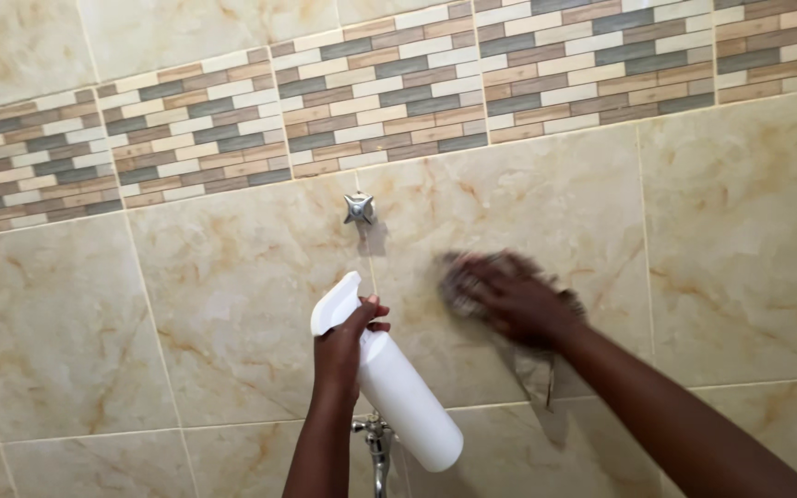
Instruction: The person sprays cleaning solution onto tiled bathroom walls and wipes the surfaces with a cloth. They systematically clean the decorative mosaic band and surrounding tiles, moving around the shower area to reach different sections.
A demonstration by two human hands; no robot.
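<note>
My left hand (343,346) grips a white spray bottle (408,397) by its neck, its nozzle pointing up and left toward the tiled wall. My right hand (514,295) is blurred and presses a greyish cloth (458,277) flat against a beige marble-look wall tile (232,304), to the right of a metal cross-shaped tap handle (359,208). The cloth is mostly hidden under my fingers.
A band of small brick-pattern mosaic tiles (371,92) in grey, brown and cream runs across the wall above. A chrome tap fitting (377,443) sticks out low on the wall, partly hidden behind the bottle.
</note>
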